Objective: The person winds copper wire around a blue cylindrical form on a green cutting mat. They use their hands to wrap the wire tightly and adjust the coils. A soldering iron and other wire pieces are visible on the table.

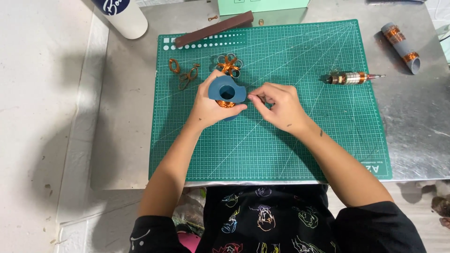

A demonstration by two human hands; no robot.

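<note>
My left hand (pixel 209 107) grips a blue hollow spool-like part (pixel 225 90) with copper wire wound on it, held upright over the green cutting mat (pixel 304 136). My right hand (pixel 280 107) is just to its right, thumb and forefinger pinched together near the part; a thin wire between them is too fine to make out. Behind the part lies a cluster of grey rings with copper wire (pixel 229 63).
Loose copper wire loops (pixel 185 74) lie at the mat's left. A wound motor rotor (pixel 352 78) rests at the right. A grey tube with copper bands (pixel 401 41) is at the far right, with a brown bar (pixel 216 28) and a white bottle (pixel 123 15) at the back.
</note>
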